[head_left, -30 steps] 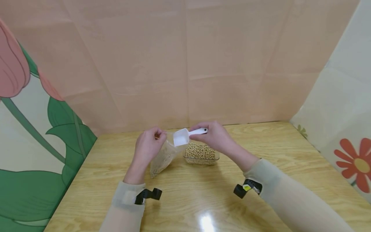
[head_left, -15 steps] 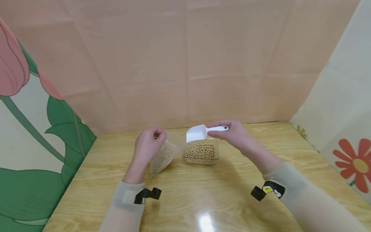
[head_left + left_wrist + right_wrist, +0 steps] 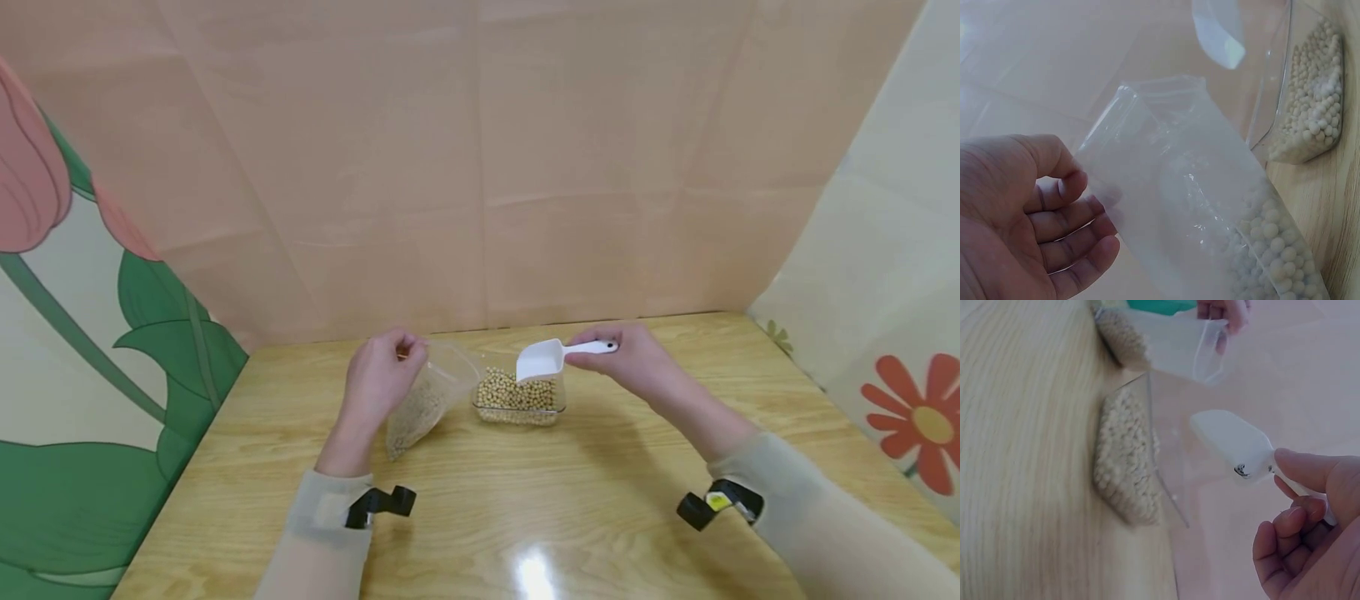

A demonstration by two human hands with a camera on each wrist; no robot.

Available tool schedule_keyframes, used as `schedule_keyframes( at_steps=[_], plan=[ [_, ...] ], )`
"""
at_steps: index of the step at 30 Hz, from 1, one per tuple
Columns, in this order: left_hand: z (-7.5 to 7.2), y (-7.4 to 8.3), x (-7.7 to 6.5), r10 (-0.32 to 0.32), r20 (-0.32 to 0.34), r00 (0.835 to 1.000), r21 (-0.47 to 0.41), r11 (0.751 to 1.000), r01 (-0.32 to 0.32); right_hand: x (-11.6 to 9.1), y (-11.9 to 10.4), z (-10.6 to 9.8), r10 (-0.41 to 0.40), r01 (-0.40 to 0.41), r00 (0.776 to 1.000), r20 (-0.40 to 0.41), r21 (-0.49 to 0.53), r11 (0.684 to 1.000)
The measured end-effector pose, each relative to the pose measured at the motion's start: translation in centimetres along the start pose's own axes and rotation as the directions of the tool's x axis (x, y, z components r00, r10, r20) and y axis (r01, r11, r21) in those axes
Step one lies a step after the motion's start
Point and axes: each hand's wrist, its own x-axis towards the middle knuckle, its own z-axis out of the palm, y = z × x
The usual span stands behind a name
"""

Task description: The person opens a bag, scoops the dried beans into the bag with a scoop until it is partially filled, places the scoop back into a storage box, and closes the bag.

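My left hand [image 3: 384,373] pinches the upper edge of a clear plastic zip bag [image 3: 1179,181], which stands tilted with pale round beans gathered at its bottom. In the head view the bag [image 3: 429,402] is left of a clear rectangular container [image 3: 519,410] that holds many soybeans [image 3: 498,390]. A white scoop [image 3: 542,360] hangs over the container's right part, its handle held between the thumb and fingers of my right hand [image 3: 626,360]. Seen in the right wrist view, the scoop [image 3: 1235,440] is above and apart from the beans; whether anything lies in it is hidden there.
A wood-grain table [image 3: 480,517] carries the bag and container. Behind it rises a pinkish backdrop [image 3: 480,167]. A panel with painted tulips and leaves [image 3: 180,333] borders the left side, and a pale one with red flowers [image 3: 847,333] the right.
The scoop in my right hand has moved right, from the bag's mouth to over the container, and lowered slightly at the end. My left hand and the bag have stayed almost in place.
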Motion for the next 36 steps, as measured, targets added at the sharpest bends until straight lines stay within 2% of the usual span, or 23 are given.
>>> schedule_keyframes(
  at_steps=[5, 9, 18, 25, 30, 36],
  plan=[
    [0.1, -0.1, 0.0, 0.004, 0.003, 1.000, -0.003, 1.000, -0.004, 0.3, 0.9, 0.2, -0.009, 0.010, 1.000, 0.005, -0.081, 0.997],
    [0.1, -0.2, 0.0, 0.006, 0.003, 1.000, -0.003, 1.000, -0.006, 0.4, 1.4, 0.4, -0.043, 0.044, 0.999, 0.011, -0.108, 0.993],
    [0.1, -0.1, 0.0, 0.013, 0.000, 1.000, -0.010, 1.000, -0.013, 0.9, 1.4, 0.4, -0.057, 0.066, 0.997, 0.051, -0.191, 0.979],
    [0.1, 0.0, 0.0, 0.007, 0.002, 1.000, -0.018, 1.000, -0.007, 1.5, 0.2, 0.6, -0.053, 0.079, 0.994, 0.094, -0.288, 0.954],
    [0.1, 0.1, -0.1, 0.004, 0.012, 1.000, -0.018, 1.000, -0.004, 1.8, -0.5, 1.1, -0.067, 0.101, 0.992, 0.102, -0.375, 0.921],
    [0.1, 0.0, -0.1, -0.008, 0.019, 1.000, -0.015, 1.000, 0.008, 2.2, -1.0, 2.0, -0.071, 0.110, 0.992, 0.105, -0.430, 0.896]
  ],
)
